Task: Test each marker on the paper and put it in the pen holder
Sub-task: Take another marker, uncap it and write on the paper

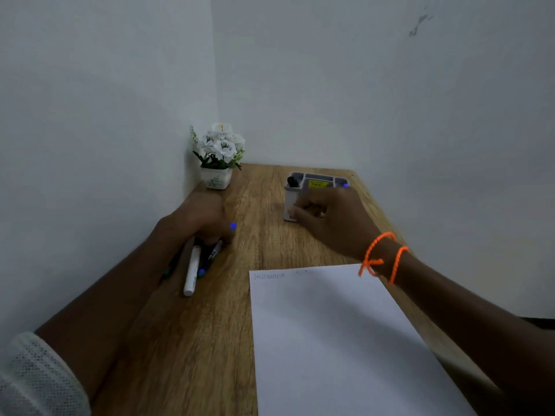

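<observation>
Wooden bench [270, 235] carries a white paper [330, 340] near its front, a faint scribble at its top left corner. The right hand [333, 217] holds a blue-tipped marker [345, 185] at the pen holder [312, 181] near the far edge; its grip is blurred. The left hand [201, 217] rests over loose markers [192, 271], fingers curled, seemingly holding a blue-capped one [233, 226].

One paper [345, 340], one pen holder [312, 183], one flower pot [216, 178], two hands, one white marker [192, 271]; the darker pens beside it are too blurred to count.
</observation>
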